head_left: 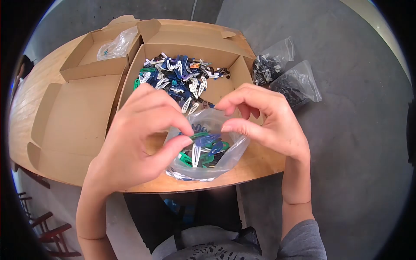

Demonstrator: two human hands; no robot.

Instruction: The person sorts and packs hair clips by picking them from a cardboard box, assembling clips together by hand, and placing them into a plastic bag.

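A clear plastic bag (232, 158) stands open at the table's front edge, with green, white and blue hair clips (196, 155) inside. My left hand (145, 134) is over the bag's left side, thumb and forefinger pinched together at a green clip. Above the bag's right side, my right hand (264, 119) has its thumb and forefinger apart, with nothing clearly visible between them. Behind both hands, a cardboard box (186, 50) holds a pile of blue, white, black and green clips (177, 76).
At the left lie a smaller cardboard box (93, 69) with a crumpled plastic bag (117, 45) and an open box lid (73, 117). Two bags of dark clips (266, 69) (294, 86) sit beyond the table's right edge. Red chairs (52, 234) stand at the lower left.
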